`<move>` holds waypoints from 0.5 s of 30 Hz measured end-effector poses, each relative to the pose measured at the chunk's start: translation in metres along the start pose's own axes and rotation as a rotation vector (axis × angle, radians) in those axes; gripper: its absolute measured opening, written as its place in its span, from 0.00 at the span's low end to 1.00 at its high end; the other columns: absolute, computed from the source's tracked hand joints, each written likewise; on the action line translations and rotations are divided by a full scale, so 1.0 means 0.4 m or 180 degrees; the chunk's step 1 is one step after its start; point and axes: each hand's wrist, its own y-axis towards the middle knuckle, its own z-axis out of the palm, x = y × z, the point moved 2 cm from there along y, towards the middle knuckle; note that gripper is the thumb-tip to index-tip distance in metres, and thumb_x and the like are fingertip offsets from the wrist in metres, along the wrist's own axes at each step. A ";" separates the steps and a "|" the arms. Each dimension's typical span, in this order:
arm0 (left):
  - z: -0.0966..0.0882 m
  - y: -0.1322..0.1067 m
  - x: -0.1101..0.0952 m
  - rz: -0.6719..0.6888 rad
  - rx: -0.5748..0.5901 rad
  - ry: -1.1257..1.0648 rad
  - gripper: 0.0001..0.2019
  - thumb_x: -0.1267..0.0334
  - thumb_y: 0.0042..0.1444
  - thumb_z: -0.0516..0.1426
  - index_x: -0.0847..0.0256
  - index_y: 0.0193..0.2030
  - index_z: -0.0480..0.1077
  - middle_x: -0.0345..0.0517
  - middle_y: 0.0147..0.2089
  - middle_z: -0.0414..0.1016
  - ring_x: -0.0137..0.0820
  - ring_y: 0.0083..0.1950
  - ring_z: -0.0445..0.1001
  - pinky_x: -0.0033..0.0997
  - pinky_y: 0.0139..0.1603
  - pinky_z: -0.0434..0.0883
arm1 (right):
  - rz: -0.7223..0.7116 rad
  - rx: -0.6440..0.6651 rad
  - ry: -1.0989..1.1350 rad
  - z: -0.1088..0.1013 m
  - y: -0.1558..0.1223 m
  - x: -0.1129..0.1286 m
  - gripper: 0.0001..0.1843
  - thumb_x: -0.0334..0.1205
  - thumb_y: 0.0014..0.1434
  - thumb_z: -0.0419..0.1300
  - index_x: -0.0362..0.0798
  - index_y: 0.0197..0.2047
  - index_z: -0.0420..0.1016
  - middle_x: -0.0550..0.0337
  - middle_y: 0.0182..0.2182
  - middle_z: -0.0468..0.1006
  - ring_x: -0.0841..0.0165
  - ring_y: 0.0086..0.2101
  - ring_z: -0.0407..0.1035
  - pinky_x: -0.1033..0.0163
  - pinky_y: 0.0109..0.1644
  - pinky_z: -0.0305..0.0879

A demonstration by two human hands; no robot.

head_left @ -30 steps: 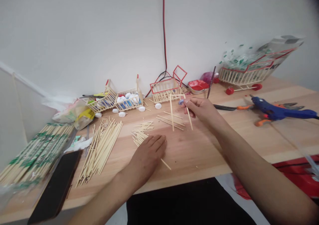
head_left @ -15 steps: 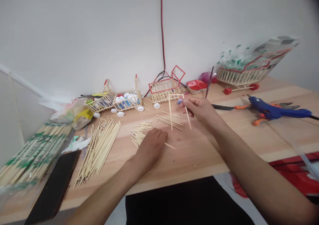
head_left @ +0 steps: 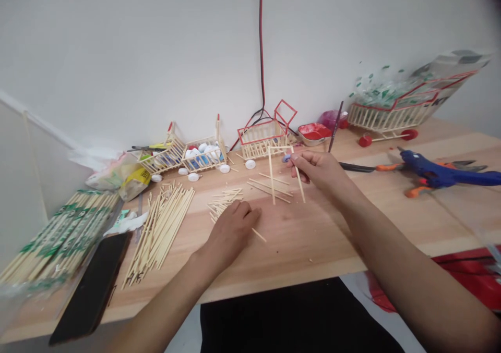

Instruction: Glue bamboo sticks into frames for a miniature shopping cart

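My right hand (head_left: 313,166) is closed, pinching a three-sided frame of thin wooden sticks (head_left: 272,178) above the table. The frame has a short bar across its top and two legs pointing down. A small purple-blue object (head_left: 286,158) shows at the fingertips; I cannot make out what it is. Low over a pile of short wooden sticks (head_left: 224,197), my left hand (head_left: 235,227) has its fingers curled down. One wooden stick (head_left: 259,234) juts out from under those fingers, whose tips are partly hidden. Several loose sticks (head_left: 270,187) lie between the hands.
Small stick-built carts (head_left: 203,157) line the wall, one red-edged cart (head_left: 260,138) among them. A larger cart (head_left: 385,116), red paint dish (head_left: 313,132) and blue glue gun (head_left: 438,171) are right. Longer sticks (head_left: 164,233), a phone (head_left: 92,288) and packed sticks (head_left: 66,233) lie left.
My left hand has drawn slightly left and back, and the stick under its fingers has shifted with it. The right hand keeps its hold on the frame. The whole view has moved a little.
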 end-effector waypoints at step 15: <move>-0.029 0.101 0.022 0.0211 0.0800 0.0106 0.09 0.78 0.60 0.48 0.61 0.38 0.64 0.46 0.40 0.70 0.35 0.41 0.69 0.34 0.42 0.67 | -0.0031 -0.0055 -0.0062 -0.002 0.006 -0.009 0.20 0.55 0.57 0.60 0.45 0.31 0.77 0.59 0.23 0.75 0.76 0.19 0.58 0.68 0.21 0.53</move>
